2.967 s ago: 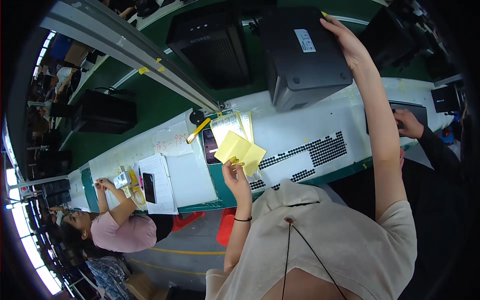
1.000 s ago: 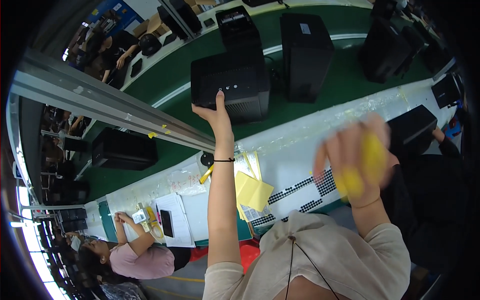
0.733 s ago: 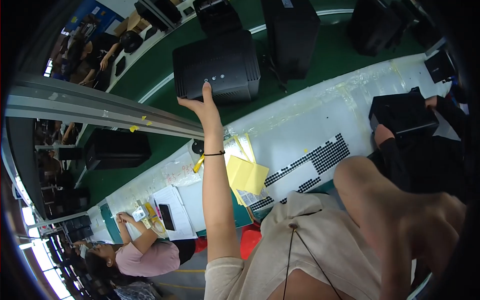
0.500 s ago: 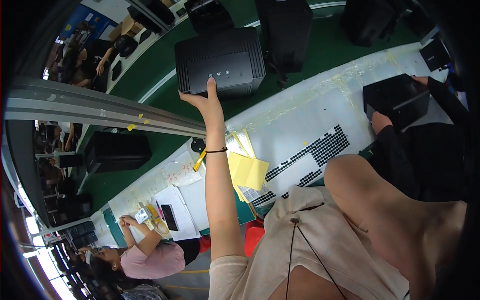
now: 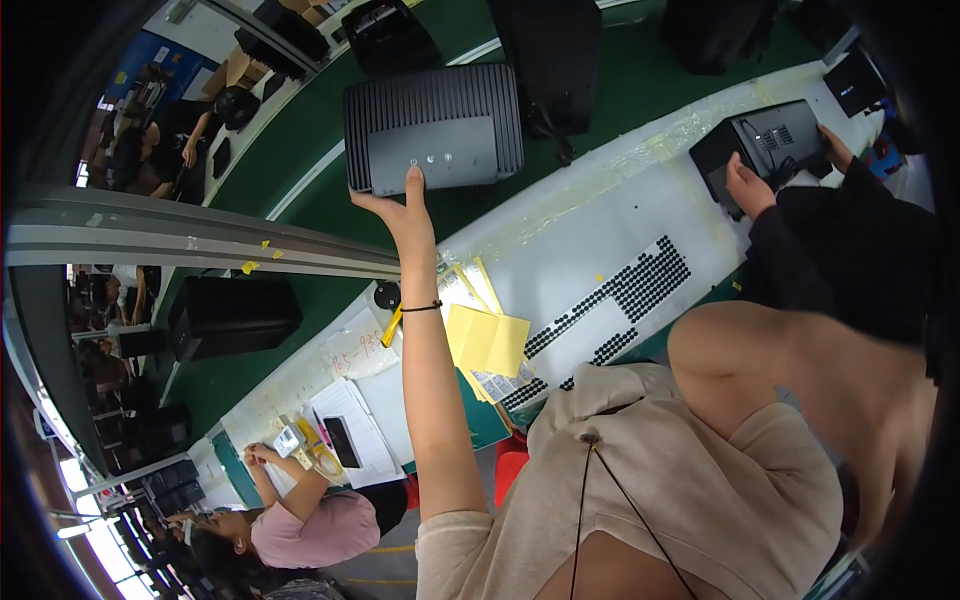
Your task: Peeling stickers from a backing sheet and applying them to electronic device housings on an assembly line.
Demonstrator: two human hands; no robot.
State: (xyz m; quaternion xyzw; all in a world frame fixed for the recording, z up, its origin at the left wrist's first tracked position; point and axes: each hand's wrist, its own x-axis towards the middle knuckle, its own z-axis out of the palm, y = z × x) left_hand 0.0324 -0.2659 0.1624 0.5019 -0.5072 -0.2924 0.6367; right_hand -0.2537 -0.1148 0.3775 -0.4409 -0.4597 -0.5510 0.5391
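My left hand (image 5: 401, 215) reaches forward and grips the near edge of a black ribbed electronic box (image 5: 435, 125). Its thumb presses on the box's smooth grey panel, by a row of three small marks; the other fingers are mostly hidden behind the edge. The box is tipped so its top face shows, above the green conveyor surface (image 5: 610, 100). My right arm is bent at the right, its elbow over the white bench edge. The right hand (image 5: 885, 490) is a blur at the lower right rim, and its fingers cannot be made out.
Yellow paper (image 5: 490, 340) and a sheet of black round pads (image 5: 640, 290) lie on the white bench. A metal post (image 5: 200, 235) crosses at left. At right a co-worker handles a black box (image 5: 760, 150); another person in pink (image 5: 310, 525) sits at left. More black units stand on the conveyor.
The ribbed box has tilted in my left hand, showing more of its top face. My right forearm has swung toward the lower right. The co-worker has turned their box.
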